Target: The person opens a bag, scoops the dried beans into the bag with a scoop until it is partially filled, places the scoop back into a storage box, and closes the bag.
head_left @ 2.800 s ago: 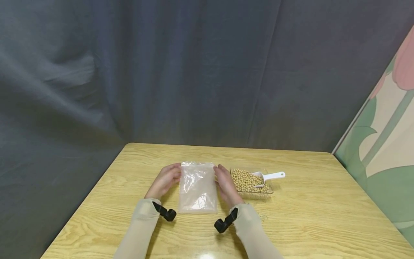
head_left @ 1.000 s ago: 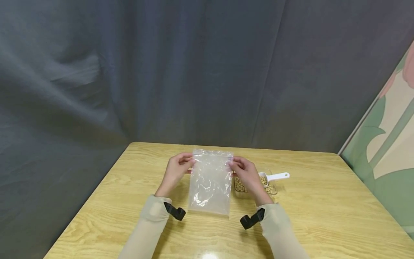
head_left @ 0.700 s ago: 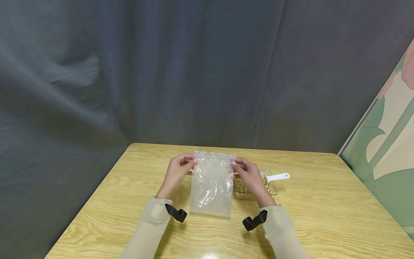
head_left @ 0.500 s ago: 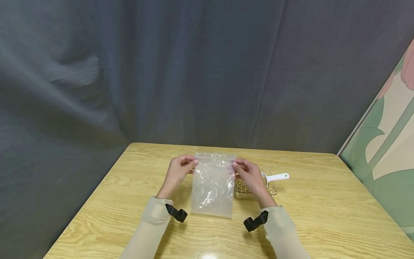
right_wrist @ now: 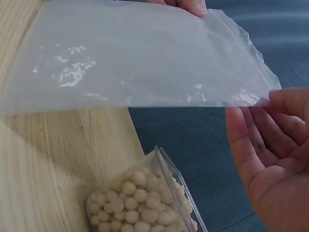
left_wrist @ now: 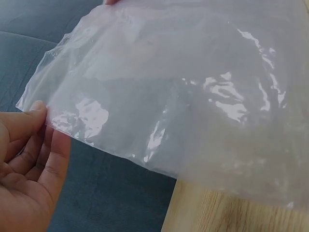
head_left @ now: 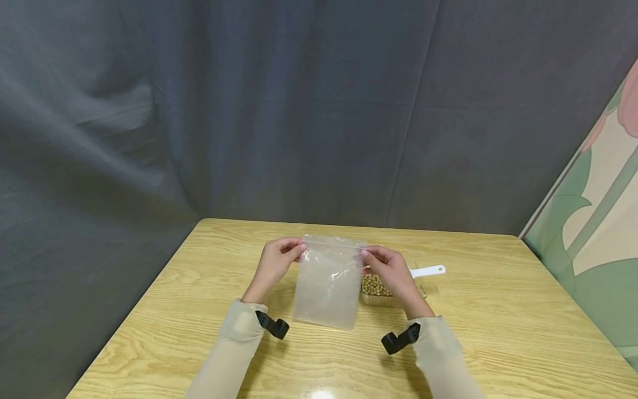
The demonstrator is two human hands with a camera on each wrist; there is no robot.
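Observation:
A clear zip-top plastic bag (head_left: pixel 328 288) hangs flat and tilted between both hands, its zip edge uppermost. My left hand (head_left: pixel 274 266) pinches the upper left corner between thumb and fingers. At the opposite upper corner, my right hand (head_left: pixel 392 272) pinches the film the same way. The left wrist view shows the bag (left_wrist: pixel 130 77) stretched out from the left thumb and fingers (left_wrist: pixel 54 166). In the right wrist view the bag (right_wrist: pixel 125 58) spans above a transparent container (right_wrist: pixel 161 166) of round, pale yellow beans (right_wrist: pixel 137 195).
Partly behind my right hand, the container (head_left: pixel 380 301) stands on the wooden table (head_left: pixel 498 321). A white scoop (head_left: pixel 430 271) rests in it, handle pointing right. A dark curtain (head_left: pixel 299 111) hangs behind the table, and a flower-patterned panel (head_left: pixel 598 221) is at the right.
Earlier the hands flanked the bag's sides; now they pinch its upper corners. The bag has shifted right and up, and its lower edge has risen slightly in the last half second.

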